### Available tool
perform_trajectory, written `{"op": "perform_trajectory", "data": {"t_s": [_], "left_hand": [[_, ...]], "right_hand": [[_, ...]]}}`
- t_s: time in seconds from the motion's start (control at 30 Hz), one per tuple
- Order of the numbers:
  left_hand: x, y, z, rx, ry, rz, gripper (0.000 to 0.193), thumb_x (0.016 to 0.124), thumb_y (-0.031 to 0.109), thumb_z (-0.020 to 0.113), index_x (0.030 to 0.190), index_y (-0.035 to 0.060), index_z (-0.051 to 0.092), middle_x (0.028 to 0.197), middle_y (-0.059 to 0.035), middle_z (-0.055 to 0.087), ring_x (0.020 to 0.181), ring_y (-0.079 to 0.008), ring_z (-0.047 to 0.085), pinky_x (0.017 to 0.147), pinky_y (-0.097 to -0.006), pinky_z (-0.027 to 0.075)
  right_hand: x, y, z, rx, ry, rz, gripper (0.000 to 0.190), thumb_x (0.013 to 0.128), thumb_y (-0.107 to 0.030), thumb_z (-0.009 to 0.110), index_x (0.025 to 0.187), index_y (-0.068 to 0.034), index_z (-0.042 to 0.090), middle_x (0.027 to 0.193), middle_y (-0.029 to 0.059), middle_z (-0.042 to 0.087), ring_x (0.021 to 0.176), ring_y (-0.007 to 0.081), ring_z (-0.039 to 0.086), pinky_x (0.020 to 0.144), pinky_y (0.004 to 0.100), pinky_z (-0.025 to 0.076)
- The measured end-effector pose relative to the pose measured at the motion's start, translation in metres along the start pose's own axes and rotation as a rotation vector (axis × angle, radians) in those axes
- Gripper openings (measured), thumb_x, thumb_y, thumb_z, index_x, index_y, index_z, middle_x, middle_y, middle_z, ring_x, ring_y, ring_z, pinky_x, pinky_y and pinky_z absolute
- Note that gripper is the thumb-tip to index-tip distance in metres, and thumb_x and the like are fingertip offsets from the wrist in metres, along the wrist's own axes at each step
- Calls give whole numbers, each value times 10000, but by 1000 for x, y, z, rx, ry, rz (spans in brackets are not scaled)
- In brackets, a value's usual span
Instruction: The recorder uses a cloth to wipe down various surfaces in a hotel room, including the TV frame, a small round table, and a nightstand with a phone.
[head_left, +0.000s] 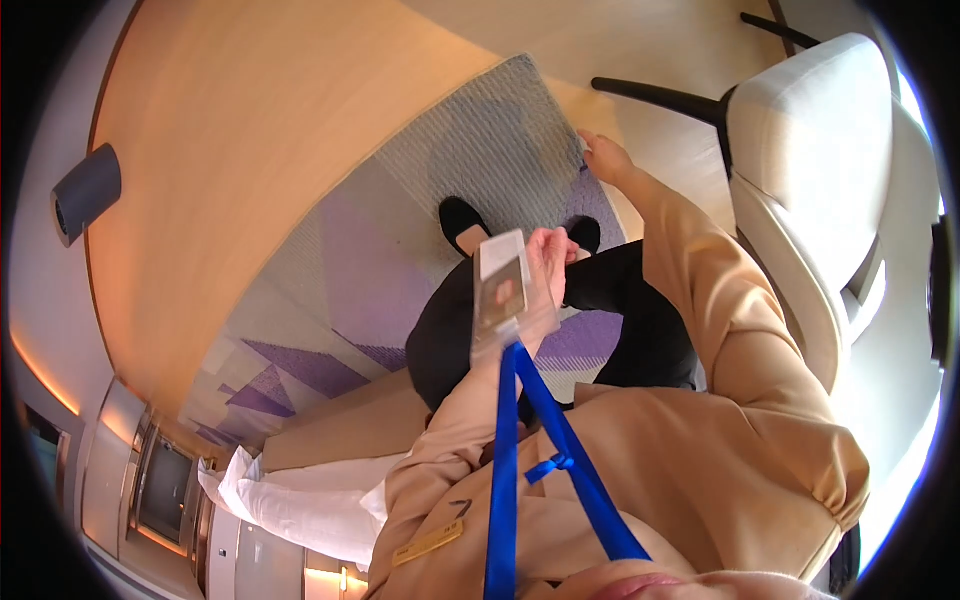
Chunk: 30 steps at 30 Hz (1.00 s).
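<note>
My right hand (606, 159) reaches out at the edge of a grey and purple patterned rug (405, 247), near its far corner. Its fingers are apart and point at the rug's edge; whether they touch it I cannot tell. Over my knees, my left hand (553, 259) has its fingers curled in, and nothing shows in them. A clear badge holder (501, 289) on a blue lanyard (505, 450) hangs in front of that hand and hides part of it. My black shoes (459, 221) rest on the rug, and my legs are bent.
A cream upholstered chair (810, 127) with dark legs stands close on the right. Behind my left arm is a bed with white bedding (307, 510) and a tan base (345, 427). A dark grey cylinder (86, 195) stands by the left wall. Wooden floor (247, 127) surrounds the rug.
</note>
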<state>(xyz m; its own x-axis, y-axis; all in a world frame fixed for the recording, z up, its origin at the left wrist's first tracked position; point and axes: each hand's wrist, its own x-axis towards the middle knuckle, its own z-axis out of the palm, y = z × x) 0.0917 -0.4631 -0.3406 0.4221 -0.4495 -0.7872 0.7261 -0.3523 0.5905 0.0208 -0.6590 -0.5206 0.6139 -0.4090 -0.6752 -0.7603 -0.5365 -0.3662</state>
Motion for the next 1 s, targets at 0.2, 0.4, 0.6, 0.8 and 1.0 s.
{"op": "perform_trajectory", "data": {"t_s": [0.2,0.4,0.6,0.8,1.0], "left_hand": [[44,31,-7,57,-90,87,252,910,242,444,768,41,499,745,-25,557,704,-76,495,688,-222,410],[62,32,-9,101,-154,153,241,910,226,444,769,46,519,744,-20,562,704,-68,488,685,-215,405],[68,24,-1,228,-128,117,229,897,227,472,768,46,524,719,-12,564,676,-72,496,648,-216,409],[75,19,-2,303,-121,142,235,892,218,479,766,25,525,703,-17,569,674,-73,510,645,-218,423],[77,7,-10,340,-103,62,262,899,258,459,761,46,526,711,-15,569,671,-69,501,652,-212,406]], "right_hand": [[66,9,36,-174,124,23,554,770,-42,399,1298,-193,322,966,197,542,870,351,549,761,410,449],[73,13,47,-276,115,-29,624,772,-37,386,1339,-255,243,901,167,571,817,330,575,725,410,461],[79,27,35,-389,117,-93,563,792,-69,402,1303,-278,291,818,121,605,760,292,599,669,396,475],[99,32,40,-385,384,-265,260,806,-131,444,1051,-189,508,749,92,603,705,259,605,605,359,486],[120,31,49,-262,428,-146,74,810,-158,460,831,-127,523,712,107,596,675,271,601,581,380,480]]}}
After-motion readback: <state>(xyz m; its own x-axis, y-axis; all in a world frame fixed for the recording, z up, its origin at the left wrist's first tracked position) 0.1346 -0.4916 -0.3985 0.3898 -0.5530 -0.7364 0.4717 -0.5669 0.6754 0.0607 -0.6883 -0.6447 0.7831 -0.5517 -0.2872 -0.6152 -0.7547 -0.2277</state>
